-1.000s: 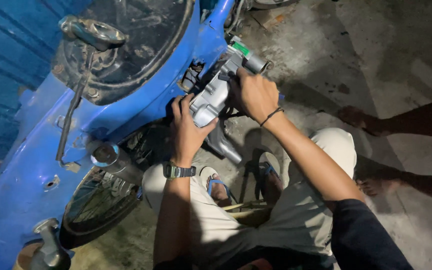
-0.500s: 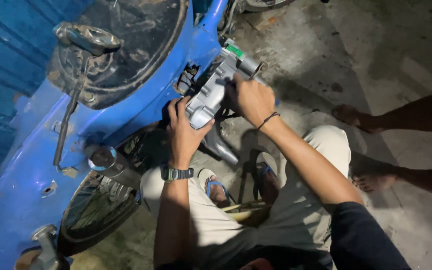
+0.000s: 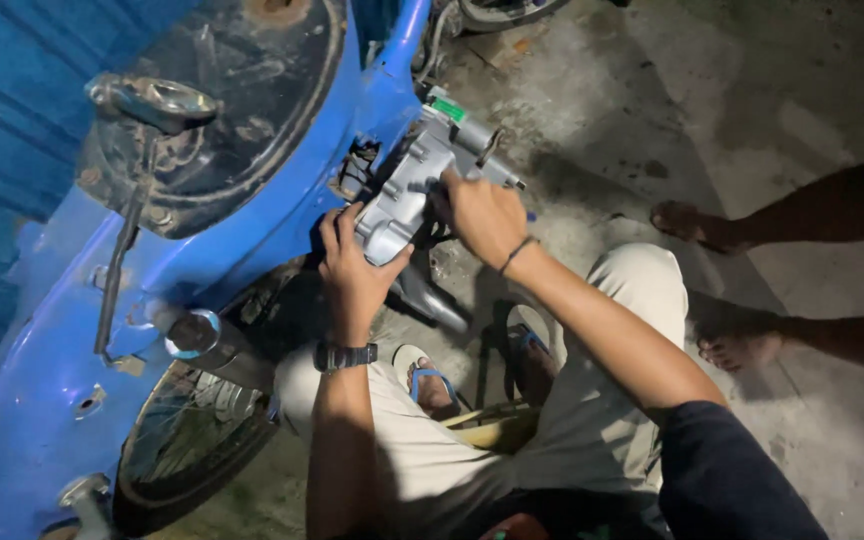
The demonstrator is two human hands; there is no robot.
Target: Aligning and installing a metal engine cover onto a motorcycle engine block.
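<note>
Both hands hold a grey metal engine part (image 3: 407, 190) against the blue motorbike (image 3: 62, 400). The left hand (image 3: 357, 275) grips its bottom, at 6 o'clock. The right hand (image 3: 487, 215) wraps its side at 3 o'clock, hiding it.

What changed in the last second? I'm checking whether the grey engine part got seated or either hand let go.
Little changed. The left hand still grips the lower end of the grey engine part and the right hand still presses its upper side. Only the view shifted slightly. The blue motorbike frame and the bystander's bare feet stayed put.
</note>
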